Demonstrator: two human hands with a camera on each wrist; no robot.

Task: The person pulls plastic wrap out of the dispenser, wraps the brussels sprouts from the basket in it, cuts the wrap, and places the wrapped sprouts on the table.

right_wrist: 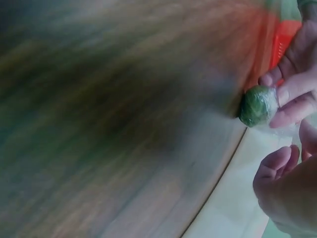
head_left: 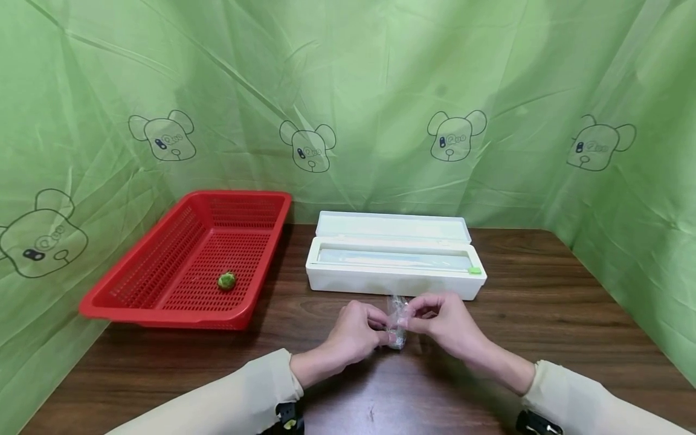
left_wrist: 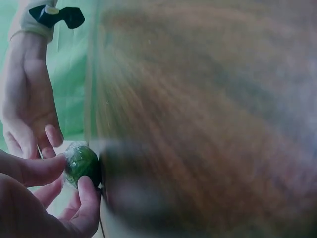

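A small round Brussels sprout (left_wrist: 82, 162), wrapped in clear cling film (head_left: 397, 307), is low over the table in front of the white box. My left hand (head_left: 352, 333) pinches it between thumb and fingers; the right wrist view shows the sprout's leafy green side (right_wrist: 255, 107) under shiny, wrinkled film. From the other side, my right hand (head_left: 450, 326) pinches the film's loose end with thumb and forefinger. In the head view the fingers and crumpled film cover most of the sprout.
Behind the hands stands a white cling film box (head_left: 391, 283), lid raised, with a green slide cutter (head_left: 475, 270) at its right end. To the left, a red plastic basket (head_left: 274, 257) holds a bare Brussels sprout (head_left: 226, 280). A green curtain (head_left: 375, 78) surrounds the wooden table (head_left: 544, 302).
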